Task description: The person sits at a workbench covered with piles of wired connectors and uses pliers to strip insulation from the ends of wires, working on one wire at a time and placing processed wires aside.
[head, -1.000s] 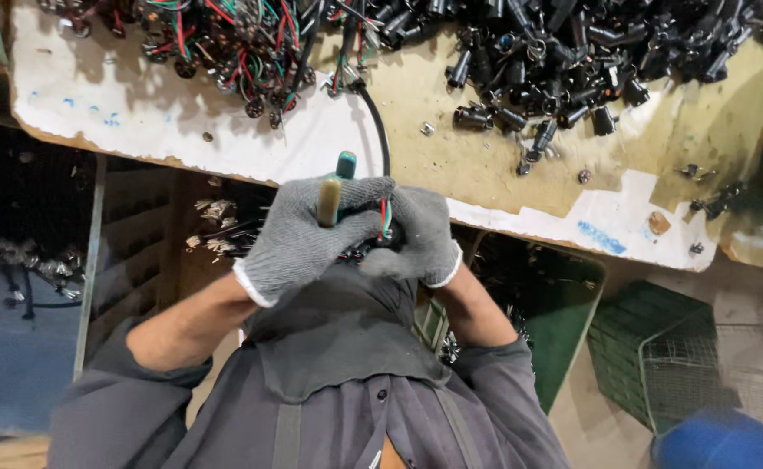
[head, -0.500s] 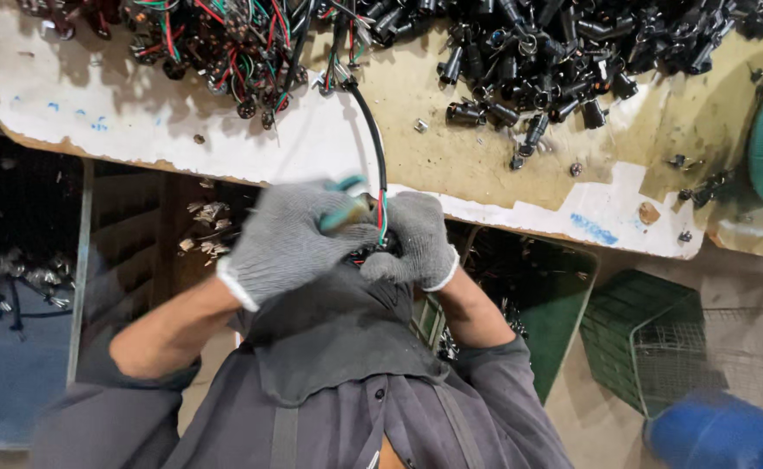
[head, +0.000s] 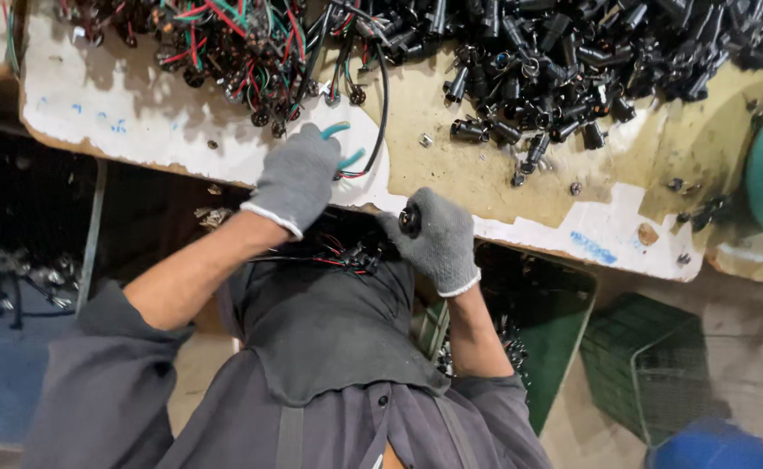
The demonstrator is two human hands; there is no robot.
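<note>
A worn, paint-flaked surface [head: 520,187] carries a heap of black connectors [head: 590,61] at the far right and a tangle of red, green and black wired parts [head: 225,52] at the far left — below it, green crates [head: 650,365].

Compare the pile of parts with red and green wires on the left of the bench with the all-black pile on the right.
The pile of black round parts with red and green wires is a tangle of loose leads; the pile of plain black cylindrical connectors shows almost no coloured wire. The wired pile is the smaller heap and lies nearer the left hand; the black pile spreads wider, beyond the right hand. Both rest on the worn, white-patched wooden bench top.
</note>
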